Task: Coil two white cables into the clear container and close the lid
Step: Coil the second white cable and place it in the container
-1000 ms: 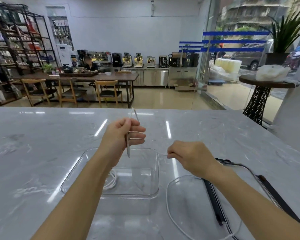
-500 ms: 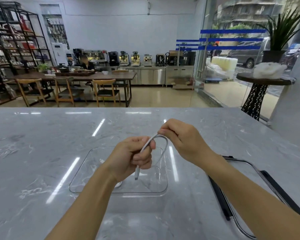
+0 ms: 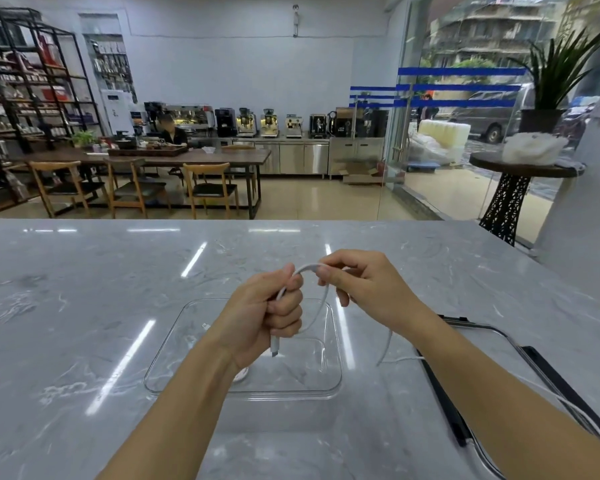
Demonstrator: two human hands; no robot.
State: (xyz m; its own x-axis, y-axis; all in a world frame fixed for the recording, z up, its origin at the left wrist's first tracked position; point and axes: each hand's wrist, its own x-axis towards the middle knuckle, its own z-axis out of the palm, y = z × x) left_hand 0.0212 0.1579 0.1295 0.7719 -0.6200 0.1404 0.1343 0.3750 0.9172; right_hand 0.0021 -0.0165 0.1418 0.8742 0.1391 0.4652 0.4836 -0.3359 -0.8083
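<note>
While my left hand [image 3: 267,313] is balled up tight around the white cable [image 3: 307,268], with the plug end [image 3: 274,349] poking out below my curled fingers, my right hand [image 3: 364,289] pinches the same cable just beside it between thumb and fingertips. That leaves a little arch of cable running from one of my hands to the other. Both hands hang in the air over the clear container [image 3: 333,388], which sits open on the grey marble counter [image 3: 84,306] right in front of me. Past my right hand the slack drops down, crosses the lid [image 3: 440,389] and trails along my right forearm toward the bottom right corner. The lid lies flat on the counter just right of the container, clear with a dark rim, partly under my arm. A bit of what looks like the other cable [image 3: 239,375] peeks out from under my left wrist, down inside the container. Mostly hidden though, so can't say how neatly it's coiled.
</note>
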